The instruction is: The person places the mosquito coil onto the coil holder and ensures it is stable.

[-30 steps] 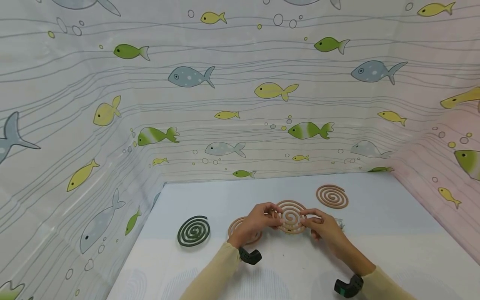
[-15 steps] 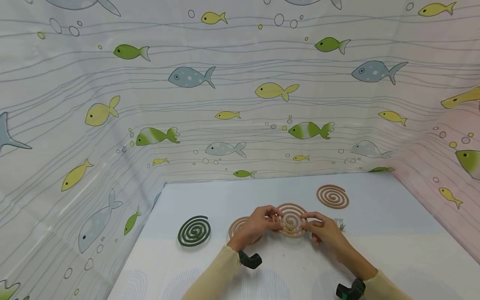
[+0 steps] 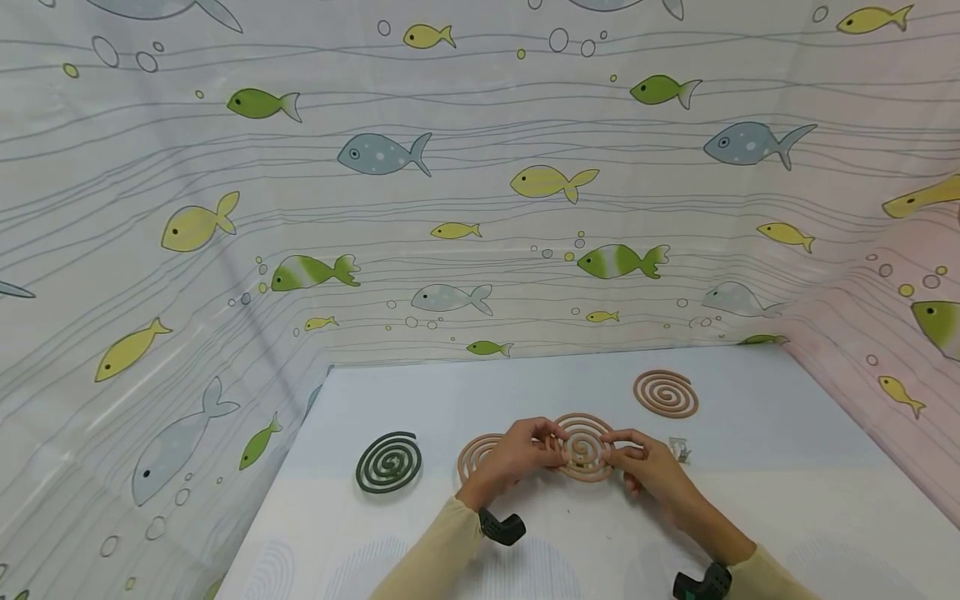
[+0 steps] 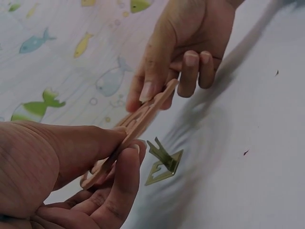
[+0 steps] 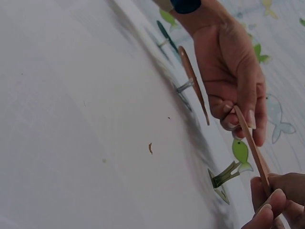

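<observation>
A brown mosquito coil (image 4: 143, 118) is held between both hands above the white table. My left hand (image 3: 517, 454) pinches its left edge between thumb and fingers. The right hand (image 3: 652, 468) pinches the opposite edge, its other fingers curled loosely below. In the left wrist view a small metal coil stand (image 4: 164, 161), with an upright forked prong, stands on the table beneath the coil. The right wrist view shows this stand's prong (image 5: 226, 174) just beside the coil's lower face, with a gap between them.
A dark green coil (image 3: 388, 462) is up on a stand at the left. Behind the left wrist, another brown coil (image 5: 193, 81) sits on its stand. One more brown coil (image 3: 665, 393) lies at the back right, near a loose metal stand (image 3: 679, 450). Fish-patterned sheets surround the table.
Both hands have brought the brown coil slightly down and nearer the person. Their pinch on its edges has stayed the same, and the other coils have not moved.
</observation>
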### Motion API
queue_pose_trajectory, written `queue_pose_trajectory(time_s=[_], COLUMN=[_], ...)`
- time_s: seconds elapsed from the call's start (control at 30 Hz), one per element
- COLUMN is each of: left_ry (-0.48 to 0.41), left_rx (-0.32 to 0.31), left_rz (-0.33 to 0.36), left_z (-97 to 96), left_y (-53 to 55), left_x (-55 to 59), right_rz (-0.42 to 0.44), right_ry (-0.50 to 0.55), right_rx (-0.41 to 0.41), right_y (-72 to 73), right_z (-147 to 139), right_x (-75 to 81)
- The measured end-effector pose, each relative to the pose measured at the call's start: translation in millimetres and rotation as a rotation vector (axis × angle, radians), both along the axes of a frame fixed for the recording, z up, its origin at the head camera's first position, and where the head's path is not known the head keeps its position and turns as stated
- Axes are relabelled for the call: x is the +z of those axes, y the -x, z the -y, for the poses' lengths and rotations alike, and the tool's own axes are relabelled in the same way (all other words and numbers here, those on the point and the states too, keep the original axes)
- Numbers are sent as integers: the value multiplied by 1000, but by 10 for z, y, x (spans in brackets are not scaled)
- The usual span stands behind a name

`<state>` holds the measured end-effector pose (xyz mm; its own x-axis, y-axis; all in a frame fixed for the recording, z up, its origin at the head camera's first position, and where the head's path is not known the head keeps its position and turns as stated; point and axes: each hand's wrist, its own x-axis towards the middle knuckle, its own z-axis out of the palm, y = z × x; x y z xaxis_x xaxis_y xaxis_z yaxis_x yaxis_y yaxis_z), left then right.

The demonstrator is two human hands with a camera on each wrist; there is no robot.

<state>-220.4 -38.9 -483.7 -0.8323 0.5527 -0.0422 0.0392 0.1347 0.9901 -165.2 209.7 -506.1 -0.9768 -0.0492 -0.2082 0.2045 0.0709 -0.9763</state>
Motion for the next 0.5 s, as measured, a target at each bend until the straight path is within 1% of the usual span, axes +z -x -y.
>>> queue_pose_trajectory(time_s=[0.27,0.5], left_ry=[48,54], left_rx=[5,11], left_rz=[-22,-3], left_z=[-17,-26], left_y=[2,-22], left_x=[-61,-37], right_rz=[5,16], right_ry=[-14,-31], right_rx=[4,12], right_y=[-11,-26], right_z=[9,31], right_x=[-63,-68])
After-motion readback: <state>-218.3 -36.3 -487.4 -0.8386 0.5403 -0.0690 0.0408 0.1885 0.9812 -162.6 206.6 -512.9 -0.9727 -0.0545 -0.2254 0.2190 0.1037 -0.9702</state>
